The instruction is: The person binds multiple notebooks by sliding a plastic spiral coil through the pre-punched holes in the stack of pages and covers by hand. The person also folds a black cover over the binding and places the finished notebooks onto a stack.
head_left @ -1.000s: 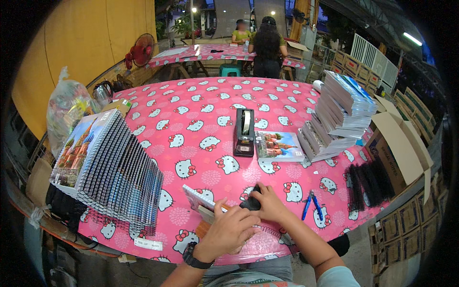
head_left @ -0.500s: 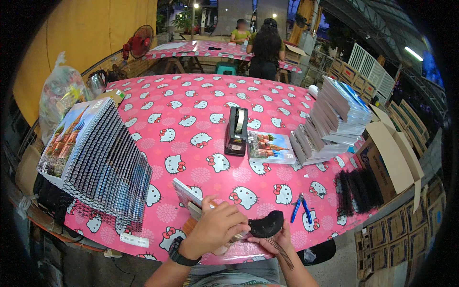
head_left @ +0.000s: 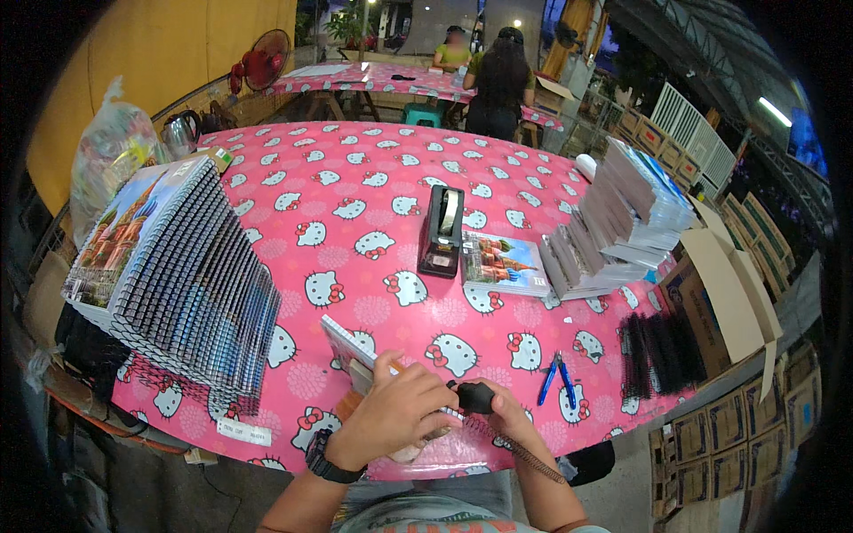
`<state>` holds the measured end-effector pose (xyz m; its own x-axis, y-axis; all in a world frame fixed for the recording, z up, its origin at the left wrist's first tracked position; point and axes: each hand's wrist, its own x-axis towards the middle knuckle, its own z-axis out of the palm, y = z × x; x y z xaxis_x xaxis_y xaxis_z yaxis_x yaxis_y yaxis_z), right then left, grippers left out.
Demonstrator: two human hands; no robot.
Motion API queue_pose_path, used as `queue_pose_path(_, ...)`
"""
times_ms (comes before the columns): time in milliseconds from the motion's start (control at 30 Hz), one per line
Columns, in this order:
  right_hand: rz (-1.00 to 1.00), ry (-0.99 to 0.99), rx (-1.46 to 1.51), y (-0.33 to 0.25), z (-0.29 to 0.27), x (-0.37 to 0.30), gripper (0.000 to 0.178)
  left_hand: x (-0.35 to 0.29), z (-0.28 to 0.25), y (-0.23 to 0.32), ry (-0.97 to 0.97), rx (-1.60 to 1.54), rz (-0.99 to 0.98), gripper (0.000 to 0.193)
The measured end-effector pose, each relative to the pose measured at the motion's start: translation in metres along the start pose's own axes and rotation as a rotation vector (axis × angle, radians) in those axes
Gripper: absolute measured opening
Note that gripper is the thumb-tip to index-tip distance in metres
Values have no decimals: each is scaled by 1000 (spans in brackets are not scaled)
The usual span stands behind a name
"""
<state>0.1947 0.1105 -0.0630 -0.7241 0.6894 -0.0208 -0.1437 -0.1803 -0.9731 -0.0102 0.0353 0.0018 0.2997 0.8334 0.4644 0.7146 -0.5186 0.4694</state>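
Observation:
My left hand (head_left: 404, 404), wearing a black watch (head_left: 330, 457), is closed over a notebook (head_left: 341, 345) tilted up at the table's near edge. The palm hides most of its pages. Close by on the right, my right hand (head_left: 514, 419) has its fingers around a rounded black piece (head_left: 477, 397) whose kind I cannot make out. A thin dark spiral binding coil (head_left: 536, 462) runs from the notebook's edge under that hand and along the wrist. Blue-handled pliers (head_left: 560, 380) lie to the right, jaws away from me.
Spiral notebooks (head_left: 191, 284) are stacked high at left. A black tape dispenser (head_left: 441, 233) stands mid-table beside a flat notebook (head_left: 505, 265). Uncoiled notebooks (head_left: 622, 218), black coils (head_left: 662, 355) and an open carton (head_left: 724, 293) are at right. Two people (head_left: 499, 84) are at a far table.
My right hand has turned and closed more around the black piece, which now shows a smaller, rounder end near the notebook's edge. My left hand stays on the notebook.

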Motion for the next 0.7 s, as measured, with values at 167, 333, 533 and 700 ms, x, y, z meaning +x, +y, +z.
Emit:
queue_pose_path(167,-130,-11,-206,-27,-4,1,91,-2,-12,6,167,102,-70,18)
queue_pose_path(333,-126,-108,-472,-43,5,14,69,-15,-12,-16,166,94,-139,20)
queue_pose_path(533,-248,-250,-253,-55,13,19,60,-17,-9,-17,263,72,-134,34)
queue_pose_path(700,-187,-76,-305,-64,6,25,75,-20,-9,-17,271,3,-190,62)
